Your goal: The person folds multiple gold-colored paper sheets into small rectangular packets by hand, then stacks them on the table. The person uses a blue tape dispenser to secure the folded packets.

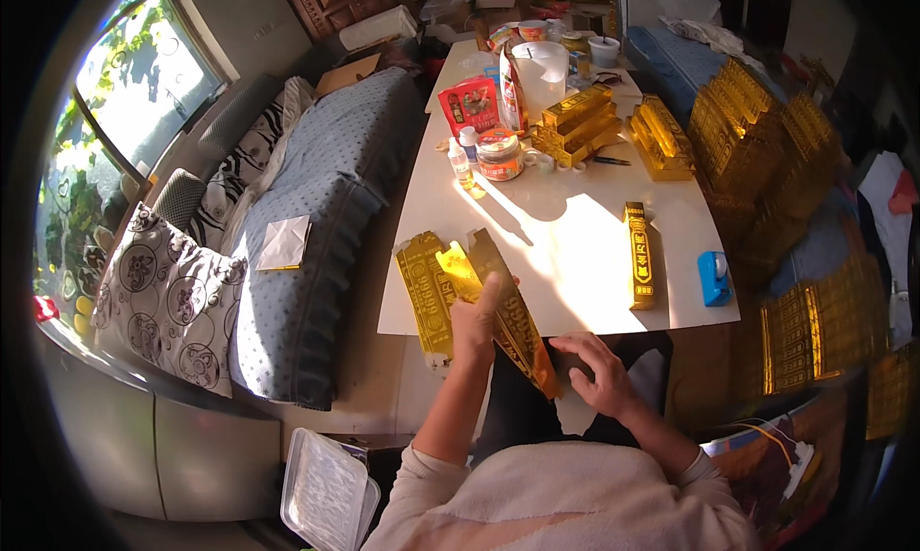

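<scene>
My left hand [474, 323] is closed on a partly folded gold cardboard box [518, 332], its thumb lying on a panel. The long box slants down toward my lap, its near end past the table's edge. Left of that hand, a flat gold card panel [423, 292] overlaps the table's front edge; whether I also hold it, I cannot tell. My right hand [598, 371] is just right of the box's lower end, fingers apart and loosely bent, holding nothing. A finished-looking long gold box [639, 256] stands on the table to the right.
A blue tape dispenser [714, 278] stands at the right front corner of the white table [565, 216]. Farther back are stacked gold boxes [578, 129], a jar [499, 155], small bottles [462, 163] and a red package [470, 106]. Many gold boxes [738, 139] are piled at right.
</scene>
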{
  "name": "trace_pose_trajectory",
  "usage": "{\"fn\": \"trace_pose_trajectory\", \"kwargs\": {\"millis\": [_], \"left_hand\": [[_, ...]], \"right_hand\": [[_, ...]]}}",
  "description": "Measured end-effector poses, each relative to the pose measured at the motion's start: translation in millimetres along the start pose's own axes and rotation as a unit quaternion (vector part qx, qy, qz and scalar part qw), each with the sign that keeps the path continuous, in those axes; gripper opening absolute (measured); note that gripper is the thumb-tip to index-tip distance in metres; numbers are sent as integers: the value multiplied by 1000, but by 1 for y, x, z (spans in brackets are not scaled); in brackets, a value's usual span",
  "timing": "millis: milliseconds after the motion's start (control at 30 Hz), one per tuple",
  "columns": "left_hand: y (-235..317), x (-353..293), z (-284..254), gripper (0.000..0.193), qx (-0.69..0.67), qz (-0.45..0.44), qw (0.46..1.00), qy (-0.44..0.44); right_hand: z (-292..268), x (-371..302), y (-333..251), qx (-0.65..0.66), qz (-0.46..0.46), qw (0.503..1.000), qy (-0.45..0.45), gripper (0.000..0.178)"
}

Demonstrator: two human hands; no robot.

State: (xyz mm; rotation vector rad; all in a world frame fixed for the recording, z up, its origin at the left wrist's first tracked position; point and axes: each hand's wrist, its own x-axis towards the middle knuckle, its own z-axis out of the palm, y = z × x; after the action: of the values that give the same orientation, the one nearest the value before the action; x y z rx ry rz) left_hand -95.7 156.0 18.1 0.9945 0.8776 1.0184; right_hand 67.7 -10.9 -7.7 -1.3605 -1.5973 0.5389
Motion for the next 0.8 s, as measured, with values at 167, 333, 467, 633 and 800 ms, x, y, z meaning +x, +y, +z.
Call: {"fn": "trace_pose_trajectory", "kwargs": {"millis": [167,333,467,633,800], "left_hand": [[-15,-28,22,54,68,-17,993,-90],[3,-33,19,40,3,-39,999,-38],[20,-37,34,30,-18,-19,999,-28],[28,-31,26,30,-54,-8,998,-9],[23,-12,-3,56,-41,21,998,-36]], "right_hand": [[3,52,-6,192,122,973,-35,59],[7,67,-21,225,139,964,-27,50],[26,57,3,300,176,938,2,42],[17,29,-7,206,266,939,-76,40],[42,-35,15,176,264,947,-49,38]]}}
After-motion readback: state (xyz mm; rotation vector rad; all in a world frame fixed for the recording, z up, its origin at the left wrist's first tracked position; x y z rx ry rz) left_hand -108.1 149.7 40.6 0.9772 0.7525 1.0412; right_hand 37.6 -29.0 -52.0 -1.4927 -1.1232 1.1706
